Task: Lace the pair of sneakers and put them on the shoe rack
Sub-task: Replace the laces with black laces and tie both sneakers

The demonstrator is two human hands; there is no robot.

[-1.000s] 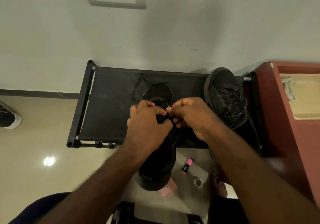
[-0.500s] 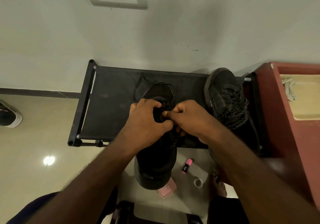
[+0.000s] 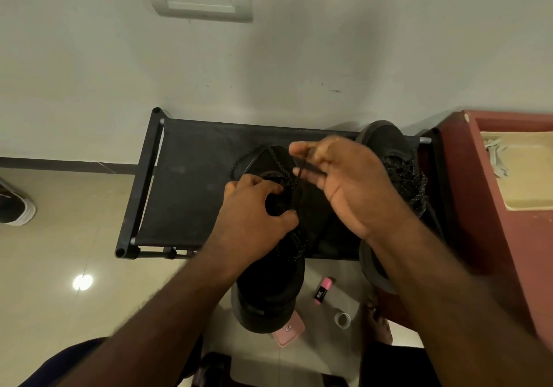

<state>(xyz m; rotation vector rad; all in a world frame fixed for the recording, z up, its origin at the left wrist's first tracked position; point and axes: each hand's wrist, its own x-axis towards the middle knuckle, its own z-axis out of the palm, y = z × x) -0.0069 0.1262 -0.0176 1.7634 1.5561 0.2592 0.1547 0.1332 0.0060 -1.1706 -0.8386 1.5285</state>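
A black sneaker (image 3: 269,294) hangs in front of me over the front edge of the black shoe rack (image 3: 191,195). My left hand (image 3: 254,207) grips its upper around the eyelets. My right hand (image 3: 344,183) is raised above the shoe's toe and pinches the black lace (image 3: 308,168) between thumb and fingers, drawing it up and to the right. The second black sneaker (image 3: 395,159), laced with speckled cord, stands on the rack's right end against the wall.
A red cabinet (image 3: 484,207) with a beige tray on top adjoins the rack on the right. On the tiled floor below lie a pink marker (image 3: 323,290), a tape roll (image 3: 343,319) and a pink case (image 3: 288,331). Another shoe (image 3: 15,210) sits far left.
My right hand has left the knot area and risen up and right, pulling the lace out. My left hand stays on the shoe's upper. The shoe sits slightly lower.
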